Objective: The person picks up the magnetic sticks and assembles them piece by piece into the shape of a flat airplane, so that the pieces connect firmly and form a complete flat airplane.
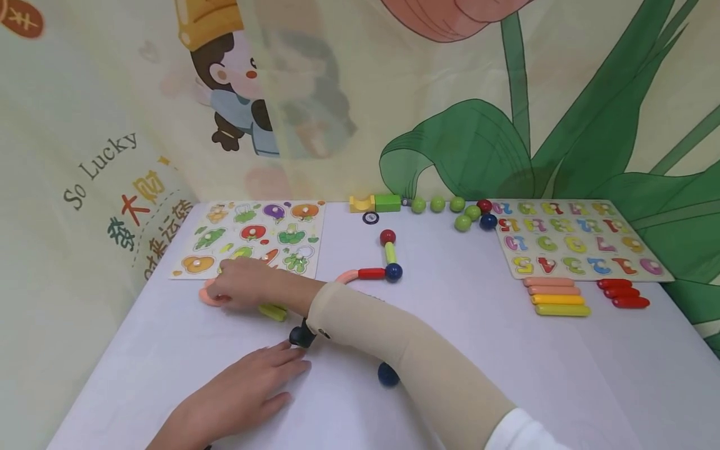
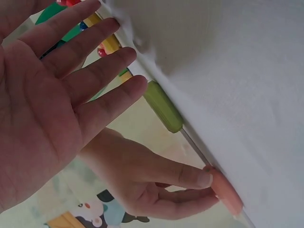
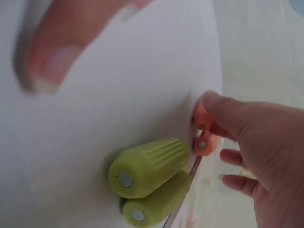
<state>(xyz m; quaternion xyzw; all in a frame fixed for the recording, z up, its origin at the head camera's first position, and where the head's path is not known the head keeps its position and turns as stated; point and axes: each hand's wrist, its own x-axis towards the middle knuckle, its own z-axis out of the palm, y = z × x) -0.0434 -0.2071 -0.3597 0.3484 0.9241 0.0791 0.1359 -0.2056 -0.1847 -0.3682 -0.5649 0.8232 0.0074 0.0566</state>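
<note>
My right hand [image 1: 239,287] reaches across to the left and pinches a pink magnetic stick [image 3: 203,118] between thumb and fingers. A second pink stick [image 3: 203,146] lies right beside it. Closer in, two green ribbed sticks [image 3: 149,166] with metal ends lie side by side on the table; in the head view the green sticks [image 1: 272,312] show just right of my fingers. My left hand [image 1: 242,390] rests low on the table, fingers straight and spread, holding nothing. Its palm fills part of the left wrist view.
A joined piece of a red ball [image 1: 387,236], sticks and a blue ball [image 1: 394,272] lies mid-table. Another blue ball [image 1: 388,374] sits beside my right sleeve. Vegetable board [image 1: 322,237] at left; number board [image 1: 509,265], loose sticks [image 1: 562,310] and green balls [image 1: 437,204] at right and back.
</note>
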